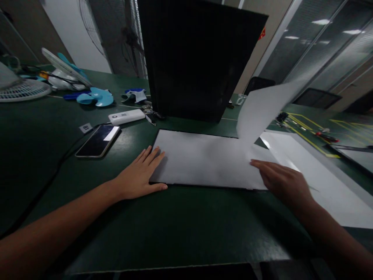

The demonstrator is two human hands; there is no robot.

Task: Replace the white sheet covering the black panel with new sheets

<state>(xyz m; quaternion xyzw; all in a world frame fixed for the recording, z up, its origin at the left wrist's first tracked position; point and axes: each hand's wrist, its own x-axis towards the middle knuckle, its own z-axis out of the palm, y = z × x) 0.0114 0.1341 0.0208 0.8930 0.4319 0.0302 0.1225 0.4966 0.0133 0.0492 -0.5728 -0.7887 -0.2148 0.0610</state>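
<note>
A flat rectangular panel (pixel 204 159) with a white face and thin black edge lies in front of me. My left hand (pixel 140 175) rests flat at its left end, fingers spread, fingertips on the white face and thumb along the near edge. At the right end, my right hand (pixel 282 179) is closed, its fingers together and pointing left over the white surface. A thin white translucent sheet (pixel 259 109) curls up from the panel's right part, just beyond that hand. The fingertips seem to pinch the sheet, though blur softens the contact.
Behind the panel stands a large black screen (pixel 201 62). To the left are a phone (pixel 98 142), a white power bank (pixel 126 116), a blue fan blade (pixel 96 97) and a fan grille (pixel 26 89). More white sheets (pixel 326 186) lie at right on the green table (pixel 186 229).
</note>
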